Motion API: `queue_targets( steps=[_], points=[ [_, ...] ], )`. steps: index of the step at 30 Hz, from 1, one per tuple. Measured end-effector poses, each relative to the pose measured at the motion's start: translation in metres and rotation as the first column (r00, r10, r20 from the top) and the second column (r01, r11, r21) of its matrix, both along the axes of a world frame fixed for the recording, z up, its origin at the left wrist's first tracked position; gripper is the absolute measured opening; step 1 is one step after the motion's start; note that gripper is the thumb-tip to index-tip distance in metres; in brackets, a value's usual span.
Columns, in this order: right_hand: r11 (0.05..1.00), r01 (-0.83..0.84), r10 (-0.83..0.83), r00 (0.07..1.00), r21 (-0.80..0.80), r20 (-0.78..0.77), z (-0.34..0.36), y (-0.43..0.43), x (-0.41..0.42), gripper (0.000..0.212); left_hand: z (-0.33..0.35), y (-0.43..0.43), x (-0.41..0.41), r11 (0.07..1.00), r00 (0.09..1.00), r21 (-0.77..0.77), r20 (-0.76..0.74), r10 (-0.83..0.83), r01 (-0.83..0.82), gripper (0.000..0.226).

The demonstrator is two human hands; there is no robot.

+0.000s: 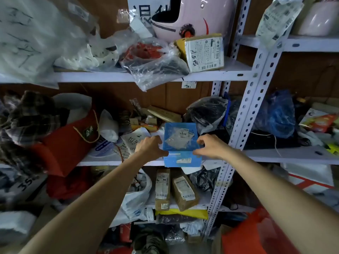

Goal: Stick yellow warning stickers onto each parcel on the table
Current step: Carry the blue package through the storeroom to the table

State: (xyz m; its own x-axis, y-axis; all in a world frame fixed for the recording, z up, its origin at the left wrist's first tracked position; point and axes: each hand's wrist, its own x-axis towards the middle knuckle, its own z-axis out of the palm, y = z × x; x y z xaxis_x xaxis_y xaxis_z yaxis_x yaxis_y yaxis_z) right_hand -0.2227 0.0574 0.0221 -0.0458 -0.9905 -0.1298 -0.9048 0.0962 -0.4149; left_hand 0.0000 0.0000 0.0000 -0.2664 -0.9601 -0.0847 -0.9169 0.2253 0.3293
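Observation:
A blue plastic bin (183, 159) sits at the front edge of the middle shelf, with a clear bag bearing a white label (178, 139) inside it. My left hand (149, 146) grips the bin's left rim with curled fingers. My right hand (208, 145) grips its right rim the same way. No yellow stickers or table are in view.
White metal shelving (244, 107) is crowded with parcels: a labelled cardboard box (203, 53) and clear bags above, a red bag (73, 142) at left, black and blue bags at right, brown boxes (184, 192) on the shelf below. An orange bag (256, 233) sits low right.

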Motion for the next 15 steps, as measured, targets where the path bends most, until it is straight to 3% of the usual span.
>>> queue_targets(
  steps=[2, 7, 10, 13, 15],
  points=[
    [0.999, 0.045, -0.043, 0.996, -0.018, 0.075, -0.008, -0.018, -0.007, 0.041, -0.008, -0.011, -0.011, 0.998, 0.996, 0.020, -0.063, 0.059, -0.057, 0.059],
    [0.999, 0.045, -0.038, 0.976, -0.030, 0.214, -0.029, -0.045, -0.010, 0.045, -0.037, -0.030, -0.028, 0.967, 0.918, 0.217, -0.340, 0.202, -0.132, 0.065],
    [0.998, 0.046, -0.055, 0.933, 0.032, 0.355, -0.040, -0.048, -0.012, 0.044, -0.059, -0.049, -0.034, 0.937, 0.787, 0.326, -0.541, 0.296, -0.129, 0.082],
    [0.992, 0.088, -0.121, 0.870, 0.092, 0.478, -0.050, -0.054, -0.014, 0.043, -0.049, -0.039, -0.039, 0.897, 0.622, 0.433, -0.679, 0.391, -0.091, 0.053],
    [0.987, 0.109, -0.157, 0.817, 0.119, 0.555, -0.059, -0.059, -0.014, 0.055, -0.048, -0.036, -0.039, 0.870, 0.548, 0.490, -0.715, 0.435, -0.052, 0.048]
  ],
)
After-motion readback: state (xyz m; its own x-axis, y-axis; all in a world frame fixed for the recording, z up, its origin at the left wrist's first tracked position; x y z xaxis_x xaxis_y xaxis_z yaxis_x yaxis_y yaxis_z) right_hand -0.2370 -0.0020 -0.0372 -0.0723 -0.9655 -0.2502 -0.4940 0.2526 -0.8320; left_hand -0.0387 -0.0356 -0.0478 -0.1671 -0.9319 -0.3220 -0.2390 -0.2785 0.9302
